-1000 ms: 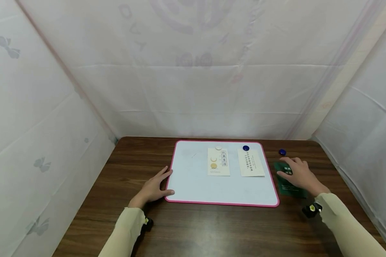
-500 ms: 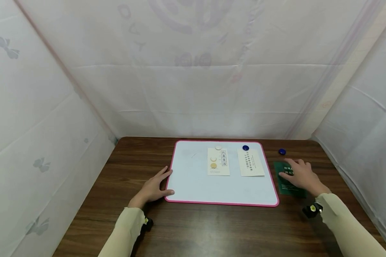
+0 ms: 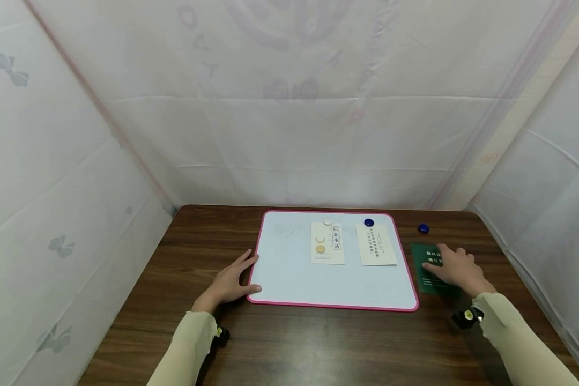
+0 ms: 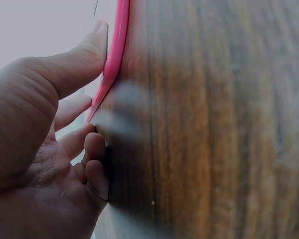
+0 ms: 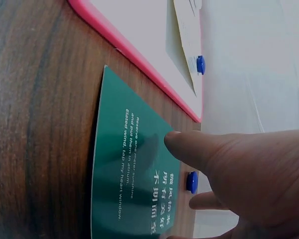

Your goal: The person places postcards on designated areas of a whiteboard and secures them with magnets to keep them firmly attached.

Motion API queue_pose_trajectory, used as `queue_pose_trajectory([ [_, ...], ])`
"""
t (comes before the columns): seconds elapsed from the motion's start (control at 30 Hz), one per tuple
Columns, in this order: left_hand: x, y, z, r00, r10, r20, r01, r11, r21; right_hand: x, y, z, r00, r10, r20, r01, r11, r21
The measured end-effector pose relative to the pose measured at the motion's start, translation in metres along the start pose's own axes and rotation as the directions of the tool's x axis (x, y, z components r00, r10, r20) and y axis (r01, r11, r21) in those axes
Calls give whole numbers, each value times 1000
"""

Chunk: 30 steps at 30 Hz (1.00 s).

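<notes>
A whiteboard (image 3: 289, 279) with a pink rim lies on the brown table. My left hand (image 3: 228, 281) rests at its left edge with thumb and fingers spread; the thumb lies along the pink rim (image 4: 120, 35) in the left wrist view. My right hand (image 3: 458, 271) is over a green card (image 3: 427, 279) right of the board, covering its right part. In the right wrist view the thumb (image 5: 182, 142) overlaps the card's edge, and the fingers reach toward its far side. White printed text shows on the card. Behind it lies a loose blue magnet (image 3: 423, 228).
On the whiteboard are a cream card (image 3: 325, 256) with a white magnet (image 3: 327, 222) at its top, and another cream card (image 3: 378, 249) with a blue magnet (image 3: 369, 222) at its top. White sheeting (image 3: 289, 139) stands behind the table and on both sides.
My right hand has drawn back slightly toward me and to the right over the green card, uncovering more of its print. The left hand and whiteboard have stayed put.
</notes>
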State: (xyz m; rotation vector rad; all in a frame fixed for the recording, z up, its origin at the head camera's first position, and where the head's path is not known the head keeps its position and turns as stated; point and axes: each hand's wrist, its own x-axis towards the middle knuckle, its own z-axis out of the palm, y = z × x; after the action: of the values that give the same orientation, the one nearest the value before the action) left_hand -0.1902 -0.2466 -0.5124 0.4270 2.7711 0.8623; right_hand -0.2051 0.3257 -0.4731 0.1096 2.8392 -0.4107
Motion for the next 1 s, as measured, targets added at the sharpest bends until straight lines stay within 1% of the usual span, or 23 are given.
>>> queue_pose_trajectory([
  [0.6,1,-1,0,1000,6,-2,-6,1000,2,-1,-3,2,999,37,20,-37,999,13],
  [1.0,1,-1,0,1000,-1,2,1,1000,0,1,-5,6,999,38,-7,-38,999,12],
])
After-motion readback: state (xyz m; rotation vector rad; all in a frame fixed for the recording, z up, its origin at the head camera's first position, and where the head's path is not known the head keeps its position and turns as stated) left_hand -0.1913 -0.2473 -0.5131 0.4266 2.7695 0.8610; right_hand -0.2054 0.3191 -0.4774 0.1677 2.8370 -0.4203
